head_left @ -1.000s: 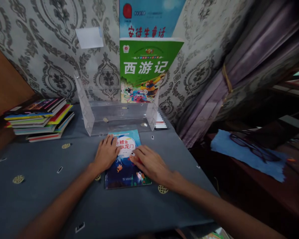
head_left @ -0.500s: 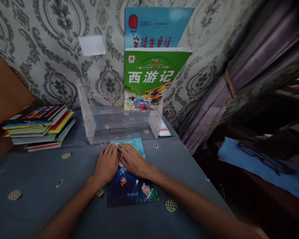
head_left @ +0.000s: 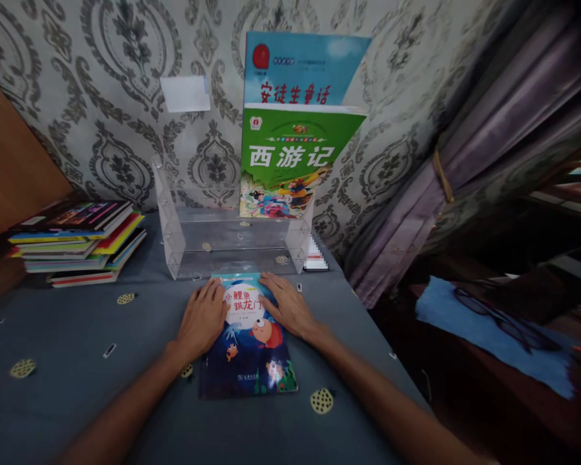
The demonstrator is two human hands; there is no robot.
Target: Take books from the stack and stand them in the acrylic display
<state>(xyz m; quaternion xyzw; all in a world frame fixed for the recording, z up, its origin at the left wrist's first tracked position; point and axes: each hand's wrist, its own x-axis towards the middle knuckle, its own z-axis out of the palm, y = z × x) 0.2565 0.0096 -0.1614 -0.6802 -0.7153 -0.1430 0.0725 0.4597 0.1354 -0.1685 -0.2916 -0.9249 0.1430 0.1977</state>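
Observation:
A picture book [head_left: 246, 352] with a dark blue cover, orange fish and a white circle with red title lies face up on the table. My left hand [head_left: 204, 316] rests over its upper left edge, fingers stretched forward and lying flat. Across from it, my right hand [head_left: 288, 307] lies at the upper right edge, fingers extended and apart from the left hand. Just beyond the book stands a clear acrylic rack [head_left: 172, 223]. In its back right part, a green book [head_left: 283, 177] leans upright before a blue book [head_left: 307, 64].
A stack of books [head_left: 80, 242] sits at the left. Right of the table's edge, glasses [head_left: 506, 316] lie on a blue cloth [head_left: 440, 310]. A purple curtain [head_left: 416, 206] hangs at the right against the patterned wall [head_left: 213, 155]. A patterned grey-blue cloth [head_left: 145, 361] covers the table.
My hands have moved apart from the middle of the cover to its two side edges, uncovering the title and the large fish. The view has shifted slightly.

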